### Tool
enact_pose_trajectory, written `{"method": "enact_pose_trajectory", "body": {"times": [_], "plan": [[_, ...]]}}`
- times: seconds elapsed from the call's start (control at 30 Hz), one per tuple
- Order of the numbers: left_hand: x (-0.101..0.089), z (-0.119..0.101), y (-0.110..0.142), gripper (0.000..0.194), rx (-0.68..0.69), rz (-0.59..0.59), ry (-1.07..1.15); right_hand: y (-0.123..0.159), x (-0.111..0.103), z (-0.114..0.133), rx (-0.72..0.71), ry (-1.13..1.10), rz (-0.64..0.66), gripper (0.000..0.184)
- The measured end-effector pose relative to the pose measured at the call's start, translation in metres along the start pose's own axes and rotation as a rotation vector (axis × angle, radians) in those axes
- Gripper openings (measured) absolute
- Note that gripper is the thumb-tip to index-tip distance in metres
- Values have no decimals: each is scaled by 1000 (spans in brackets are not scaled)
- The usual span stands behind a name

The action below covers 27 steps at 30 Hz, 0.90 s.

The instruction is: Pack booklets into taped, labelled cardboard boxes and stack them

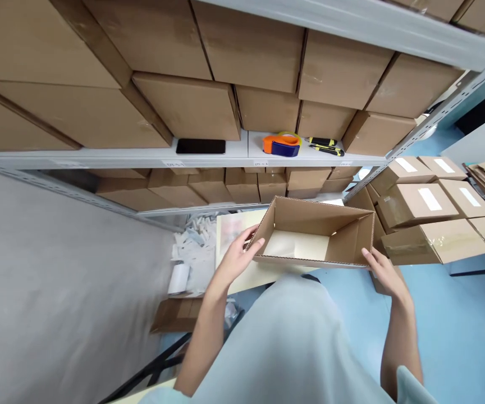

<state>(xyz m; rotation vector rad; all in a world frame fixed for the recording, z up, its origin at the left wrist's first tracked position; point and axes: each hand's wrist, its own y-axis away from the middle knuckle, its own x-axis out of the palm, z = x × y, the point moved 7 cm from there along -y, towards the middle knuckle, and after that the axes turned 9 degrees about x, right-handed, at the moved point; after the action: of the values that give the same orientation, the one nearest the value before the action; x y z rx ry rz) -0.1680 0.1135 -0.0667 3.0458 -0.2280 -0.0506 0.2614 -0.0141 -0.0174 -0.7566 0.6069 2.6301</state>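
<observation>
L hand [239,253] & R hand [386,273] grip opp. ends of the open cardboard box [322,216], prob. so it won't tip. Box is in front of the metal shelf [242,162]; phone [200,146] lies there, prob. to be handy.

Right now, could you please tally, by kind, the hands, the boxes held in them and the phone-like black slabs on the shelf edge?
Hands: 2 (left hand, right hand)
Held open-topped box: 1
Phone-like black slab: 1
Total: 4
</observation>
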Motion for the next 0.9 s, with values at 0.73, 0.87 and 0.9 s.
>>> {"method": "enact_pose_trajectory", "body": {"times": [0.73,0.87,0.9], "plan": [[55,-9,16,41,123,-590,-179,-120,-22,64,-345,496,220,35],[64,-4,28,46,80,-736,-182,-129,-22,59,-363,519,286,32],[65,-6,31,47,79,-758,-201,-130,-22,58,-366,512,316,32]]}}
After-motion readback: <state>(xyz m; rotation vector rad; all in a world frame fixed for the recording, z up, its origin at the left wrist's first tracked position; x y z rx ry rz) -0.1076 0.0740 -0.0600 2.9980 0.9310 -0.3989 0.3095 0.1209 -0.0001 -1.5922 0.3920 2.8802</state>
